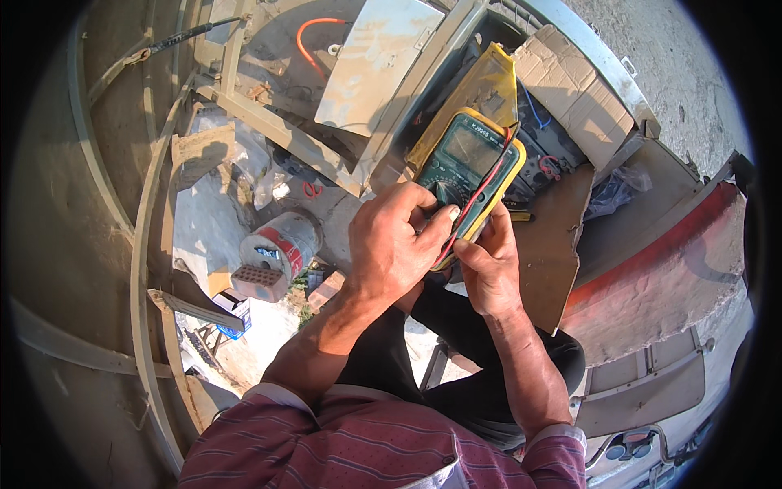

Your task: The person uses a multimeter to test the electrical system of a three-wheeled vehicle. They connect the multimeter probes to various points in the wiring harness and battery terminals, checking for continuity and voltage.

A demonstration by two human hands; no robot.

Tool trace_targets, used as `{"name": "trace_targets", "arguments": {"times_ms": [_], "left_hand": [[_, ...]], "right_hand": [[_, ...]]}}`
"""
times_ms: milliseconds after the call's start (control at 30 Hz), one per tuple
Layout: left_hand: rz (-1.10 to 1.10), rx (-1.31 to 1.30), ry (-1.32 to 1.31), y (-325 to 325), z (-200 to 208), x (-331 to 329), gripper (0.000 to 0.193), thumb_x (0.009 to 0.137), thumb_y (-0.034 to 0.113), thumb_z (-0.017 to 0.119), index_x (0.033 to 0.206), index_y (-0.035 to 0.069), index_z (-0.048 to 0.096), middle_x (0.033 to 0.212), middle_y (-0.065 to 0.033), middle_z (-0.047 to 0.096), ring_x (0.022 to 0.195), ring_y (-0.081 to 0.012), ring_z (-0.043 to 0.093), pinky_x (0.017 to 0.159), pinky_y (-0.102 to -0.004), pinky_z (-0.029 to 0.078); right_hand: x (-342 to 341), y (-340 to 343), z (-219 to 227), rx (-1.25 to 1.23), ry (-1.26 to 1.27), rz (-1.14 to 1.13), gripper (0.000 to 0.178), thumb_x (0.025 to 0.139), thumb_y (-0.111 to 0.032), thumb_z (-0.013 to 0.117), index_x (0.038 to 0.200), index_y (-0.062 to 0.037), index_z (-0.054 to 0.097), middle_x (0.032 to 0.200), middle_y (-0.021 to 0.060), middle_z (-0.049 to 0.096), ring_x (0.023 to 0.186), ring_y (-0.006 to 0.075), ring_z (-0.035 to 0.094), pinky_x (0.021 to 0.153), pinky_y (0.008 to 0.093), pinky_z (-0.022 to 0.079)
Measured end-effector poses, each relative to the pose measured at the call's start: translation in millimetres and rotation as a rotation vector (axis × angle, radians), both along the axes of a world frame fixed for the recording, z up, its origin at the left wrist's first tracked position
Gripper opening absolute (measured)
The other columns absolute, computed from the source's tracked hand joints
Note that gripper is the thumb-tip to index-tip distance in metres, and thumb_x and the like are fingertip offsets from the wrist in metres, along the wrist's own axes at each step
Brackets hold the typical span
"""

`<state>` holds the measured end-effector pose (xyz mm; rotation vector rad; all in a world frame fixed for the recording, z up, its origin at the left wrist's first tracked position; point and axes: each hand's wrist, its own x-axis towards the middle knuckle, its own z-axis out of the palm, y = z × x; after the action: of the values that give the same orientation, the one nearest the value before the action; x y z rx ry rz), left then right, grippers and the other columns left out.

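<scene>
A digital multimeter [463, 165] with a dark green face, a grey screen and a yellow rim is held tilted in front of me. My right hand [494, 265] grips its lower right end, thumb on the front. My left hand [399, 240] is closed over its lower left part, with curled fingers and thumb at the round dial, which they partly cover. A red test lead [487, 181] runs lengthwise across the meter's face and passes between my hands. The lead's far end is hidden.
Behind the meter, an open compartment holds a yellow panel [489, 81] and a cardboard flap [574, 85]. A dusty metal cover [375, 65] lies beyond. Lower left stand a round bucket-like container [287, 236] and a perforated brick [259, 281]. A metal frame [142, 269] curves along the left.
</scene>
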<state>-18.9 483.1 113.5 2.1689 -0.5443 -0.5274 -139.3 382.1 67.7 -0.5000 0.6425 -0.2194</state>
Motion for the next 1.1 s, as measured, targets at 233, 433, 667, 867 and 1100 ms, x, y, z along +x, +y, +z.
{"name": "trace_targets", "arguments": {"times_ms": [233, 433, 667, 867, 1100], "left_hand": [[0.279, -0.209, 0.247, 14, 5, 33, 0.023, 0.095, 0.013, 0.075, 0.113, 0.001, 0.066, 0.103, -0.0076, 0.07, 0.094, -0.0127, 0.067, 0.076, -0.0298, 0.054], [0.185, -0.334, 0.789, 15, 4, 46, 0.046, 0.097, 0.013, 0.062, 0.14, -0.003, 0.056, 0.124, -0.0127, 0.068, 0.112, -0.0181, 0.064, 0.098, -0.0318, 0.051], [0.165, -0.336, 0.757, 2, -5, 29, 0.056, 0.089, 0.002, 0.057, 0.143, -0.004, 0.05, 0.132, -0.0135, 0.062, 0.122, -0.0205, 0.06, 0.106, -0.0345, 0.046], [0.149, -0.298, 0.611, -5, -22, 15, 0.057, 0.086, -0.004, 0.053, 0.143, -0.002, 0.048, 0.13, -0.0167, 0.064, 0.119, -0.0236, 0.063, 0.099, -0.033, 0.05], [0.142, -0.325, 0.676, -2, -23, 12, 0.057, 0.089, -0.003, 0.059, 0.145, 0.002, 0.046, 0.134, -0.016, 0.06, 0.122, -0.0234, 0.06, 0.098, -0.0385, 0.052]], "right_hand": [[-1, -4, 7, 0.143, -0.066, 0.093, 0.078, 0.083, 0.007, 0.069, 0.154, -0.0047, 0.039, 0.142, 0.0082, 0.056, 0.132, 0.0211, 0.055, 0.113, 0.0385, 0.046], [2, -5, 11, 0.062, -0.028, 0.14, 0.076, 0.081, 0.002, 0.064, 0.153, -0.0035, 0.04, 0.14, 0.0081, 0.056, 0.131, 0.02, 0.054, 0.111, 0.0366, 0.045], [6, -13, 8, 0.149, 0.074, 0.031, 0.052, 0.096, -0.01, 0.047, 0.147, -0.0009, 0.046, 0.131, 0.0106, 0.06, 0.116, 0.0186, 0.06, 0.103, 0.038, 0.051], [2, -15, 1, -0.12, 0.33, 0.181, 0.039, 0.097, -0.012, 0.047, 0.133, -0.0005, 0.055, 0.113, 0.0073, 0.065, 0.096, 0.0137, 0.065, 0.084, 0.0283, 0.057], [2, -17, -9, -0.042, 0.378, 0.137, 0.037, 0.096, -0.017, 0.049, 0.127, -0.0019, 0.062, 0.096, 0.0045, 0.063, 0.078, 0.0092, 0.057, 0.063, 0.0238, 0.046]]}}
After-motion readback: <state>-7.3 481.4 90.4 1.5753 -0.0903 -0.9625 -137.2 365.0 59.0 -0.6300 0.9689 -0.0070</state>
